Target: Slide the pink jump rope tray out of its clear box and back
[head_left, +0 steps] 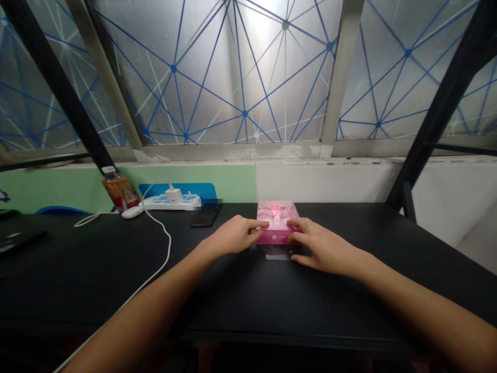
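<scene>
A small pink box (275, 237) stands on the black table in front of me, with pink contents showing at its top. My left hand (238, 234) is at the box's left side, its index finger reaching over the near left corner. On the opposite side, my right hand (320, 246) has its fingers spread, with fingertips at the top and near right edge. Neither hand is wrapped round the box. A clear, shiny flap or reflection (278, 256) lies just before the box's near side; I cannot tell which.
Left of the box lies a dark phone (205, 215). Behind it are a white power strip (166, 202) with a plugged-in charger (174, 195) and a drink bottle (119, 190). A white cable (170, 243) runs across the black table (248, 300). Black slanted posts (435, 103) flank the window.
</scene>
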`<state>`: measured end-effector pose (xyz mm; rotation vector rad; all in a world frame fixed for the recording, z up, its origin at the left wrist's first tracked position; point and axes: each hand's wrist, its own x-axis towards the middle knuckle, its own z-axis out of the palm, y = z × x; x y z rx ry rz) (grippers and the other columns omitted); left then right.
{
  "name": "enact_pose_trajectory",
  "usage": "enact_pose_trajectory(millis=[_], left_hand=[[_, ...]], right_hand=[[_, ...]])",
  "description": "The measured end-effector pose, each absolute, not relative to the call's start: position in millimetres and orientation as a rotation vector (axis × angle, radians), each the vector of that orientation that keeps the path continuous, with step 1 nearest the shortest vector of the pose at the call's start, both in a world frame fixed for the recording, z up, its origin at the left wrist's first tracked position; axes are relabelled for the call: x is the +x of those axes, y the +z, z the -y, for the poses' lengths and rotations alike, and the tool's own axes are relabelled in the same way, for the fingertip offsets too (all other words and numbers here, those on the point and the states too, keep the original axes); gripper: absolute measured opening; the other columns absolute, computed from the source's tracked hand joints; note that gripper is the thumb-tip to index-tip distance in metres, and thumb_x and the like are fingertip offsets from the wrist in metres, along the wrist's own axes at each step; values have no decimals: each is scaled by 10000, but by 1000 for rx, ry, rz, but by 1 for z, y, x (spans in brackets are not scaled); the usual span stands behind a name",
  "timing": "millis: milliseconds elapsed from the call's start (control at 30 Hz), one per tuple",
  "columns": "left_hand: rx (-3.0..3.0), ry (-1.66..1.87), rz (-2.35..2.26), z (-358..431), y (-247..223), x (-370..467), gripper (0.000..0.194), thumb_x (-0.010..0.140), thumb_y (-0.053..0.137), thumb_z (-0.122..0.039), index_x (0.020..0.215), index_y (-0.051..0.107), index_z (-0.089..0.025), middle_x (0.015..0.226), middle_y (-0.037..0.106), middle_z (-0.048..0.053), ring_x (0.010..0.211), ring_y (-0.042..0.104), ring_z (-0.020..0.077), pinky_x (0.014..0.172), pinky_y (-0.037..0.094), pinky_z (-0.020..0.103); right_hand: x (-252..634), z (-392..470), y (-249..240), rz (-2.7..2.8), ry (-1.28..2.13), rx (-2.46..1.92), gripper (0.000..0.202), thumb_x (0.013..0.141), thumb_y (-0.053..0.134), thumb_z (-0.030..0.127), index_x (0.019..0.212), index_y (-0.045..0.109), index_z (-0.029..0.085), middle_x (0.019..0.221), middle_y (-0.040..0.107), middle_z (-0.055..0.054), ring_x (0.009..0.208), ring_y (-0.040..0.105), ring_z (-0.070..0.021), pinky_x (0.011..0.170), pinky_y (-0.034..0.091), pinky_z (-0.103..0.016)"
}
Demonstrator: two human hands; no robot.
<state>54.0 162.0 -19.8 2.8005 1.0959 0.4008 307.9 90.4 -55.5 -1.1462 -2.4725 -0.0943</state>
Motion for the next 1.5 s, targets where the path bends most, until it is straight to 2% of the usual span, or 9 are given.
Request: enact_pose_trajectory(millis=[233,433,567,767,1000,1200,1500], left_hand=[[2807,391,-1080,-164,-21,54,376,924,481,-334,1239,653,-222,599,646,12,486,500,119,546,347,209],[2792,432,-1073,-163,-24,55,389,929,475,-337,1248,644,-194,637,670,31,504,527,129,573,370,221],[2792,421,-1076,-162,-24,56,387,925,483,-329,1249,643,-190,648,683,33,529,563,138,582,385,221],[2807,430,-1083,-164,-25,55,373,928,480,-307,1246,644,-203,682,705,38,543,579,142,592,388,224],[2774,445,-1066,-165,-28,54,382,935,475,-307,1264,626,-189,751,728,58,591,617,153,626,414,234],[2767,460,-1059,-165,-27,53,383,940,472,-305,1266,625,-175,791,734,73,649,643,159,628,417,230],[2783,467,-1074,-165,-28,54,370,930,480,-297,1245,642,-190,761,732,58,607,625,152,603,405,227]], right_hand=[[310,-91,-56,2487,-108,-1163,367,793,689,347,1121,630,193,1398,446,-150,1254,448,-317,1028,420,-482],[311,-92,-57,2467,-84,-1155,429,776,706,335,1178,619,213,1408,443,-137,1275,437,-315,1043,413,-481],[310,-92,-57,2472,-103,-1168,391,791,690,312,1162,626,210,1413,437,-136,1285,427,-312,1049,413,-478],[312,-91,-55,2506,-96,-1186,401,795,691,358,1159,631,202,1415,426,-132,1281,433,-306,1058,410,-454],[312,-92,-56,2502,-99,-1187,343,813,668,320,1130,640,191,1408,432,-137,1284,430,-300,1054,415,-445],[312,-90,-54,2482,-52,-1182,389,788,694,345,1144,633,200,1422,423,-129,1287,427,-306,1053,415,-451],[312,-90,-54,2521,-122,-1196,366,823,651,353,1143,637,175,1409,429,-150,1280,429,-311,1050,417,-453]])
